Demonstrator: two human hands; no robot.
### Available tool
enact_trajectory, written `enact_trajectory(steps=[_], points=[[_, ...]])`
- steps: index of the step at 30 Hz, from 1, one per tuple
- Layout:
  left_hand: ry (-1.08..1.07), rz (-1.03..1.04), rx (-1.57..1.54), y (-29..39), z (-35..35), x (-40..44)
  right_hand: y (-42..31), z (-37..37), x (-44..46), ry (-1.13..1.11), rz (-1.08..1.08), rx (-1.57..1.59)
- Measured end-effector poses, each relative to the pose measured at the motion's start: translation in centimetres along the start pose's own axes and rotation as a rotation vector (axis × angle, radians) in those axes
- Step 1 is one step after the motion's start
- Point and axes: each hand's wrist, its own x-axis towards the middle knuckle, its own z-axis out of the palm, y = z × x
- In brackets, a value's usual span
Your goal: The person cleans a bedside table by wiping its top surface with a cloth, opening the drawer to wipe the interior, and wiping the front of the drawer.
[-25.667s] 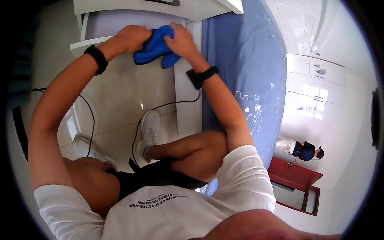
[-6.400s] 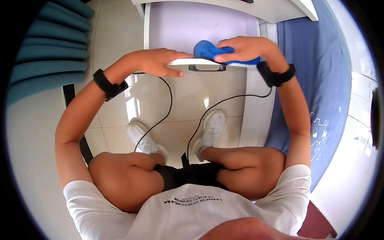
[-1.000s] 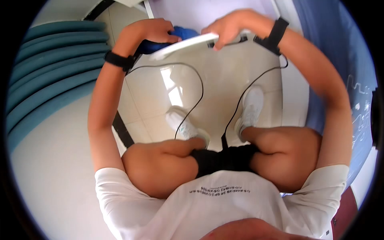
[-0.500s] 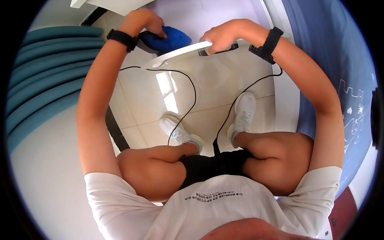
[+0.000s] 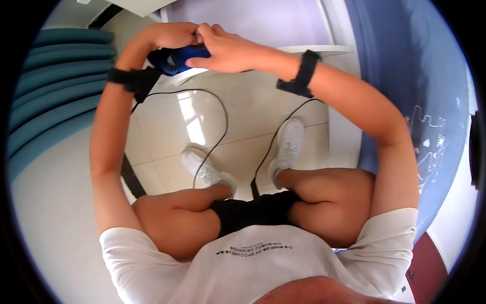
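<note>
A soft-looking blue item (image 5: 192, 52), with a darker part and a loop-like opening at its left, is between my hands above the edge of a white drawer; its exact kind is hard to make out. My left hand (image 5: 174, 35) grips it from the far side with curled fingers. From the right, my right hand (image 5: 225, 51) closes on the same item, thumb on the near side and fingertips meeting those of my left hand. Beneath them runs the white drawer front (image 5: 329, 49), pulled out toward me. Much of the blue item is hidden by the hands.
Teal ribbed padding (image 5: 66, 76) stands at the left, blue patterned fabric (image 5: 405, 76) at the right. A black cable (image 5: 227, 114) loops over the tiled floor near my white shoes (image 5: 290, 139). Both wrists wear black straps (image 5: 305, 71).
My right hand has let go of the drawer front by its black handle and moved left onto the blue item. My left hand has come slightly lower and nearer with it.
</note>
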Motion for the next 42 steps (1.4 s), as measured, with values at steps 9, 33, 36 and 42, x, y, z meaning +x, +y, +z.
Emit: enact_trajectory(steps=[9, 33, 36, 42], points=[[0.088, -0.032, -0.775, 4.1, 2.9, -1.5, 2.5, -4.7, 1.6, -0.144, 0.167, -0.163], [0.364, 0.233, 0.196, 3.3, 9.2, -0.9, 2.6, -5.8, 4.1, -0.904, 0.237, -0.495], [0.391, 0.269, 0.096, 3.4, 8.8, -1.9, 5.3, -7.8, 4.6, -1.03, 0.229, -0.386], [0.467, 0.338, 0.092, 2.1, 9.7, -1.9, 8.4, -12.8, 3.5, -1.125, 0.788, -0.777]])
